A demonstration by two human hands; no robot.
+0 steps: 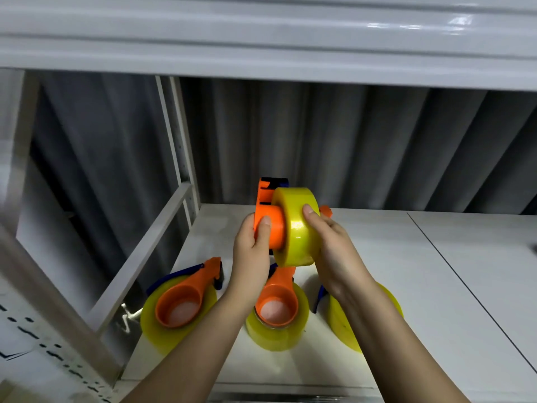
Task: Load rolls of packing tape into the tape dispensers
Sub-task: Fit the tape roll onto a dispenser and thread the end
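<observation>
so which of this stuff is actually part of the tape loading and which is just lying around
In the job:
- left hand gripping the orange dispenser
- right hand holding the yellow tape roll, partly on its hub

Lying about:
- two loaded dispensers
- third roll
- white shelf

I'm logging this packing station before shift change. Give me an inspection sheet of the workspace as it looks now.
Surface: white shelf board, seam line at right.
Job's things: orange plastic tape dispenser held up, yellow packing tape roll partly on its hub; two loaded dispensers lying flat; third yellow roll mostly hidden by the right arm.
Clutter: nothing seen.
Grippers: left hand grips the dispenser; right hand grips the roll.
Cables: nothing seen.
Surroundings: white metal shelving frame, grey corrugated wall behind.
</observation>
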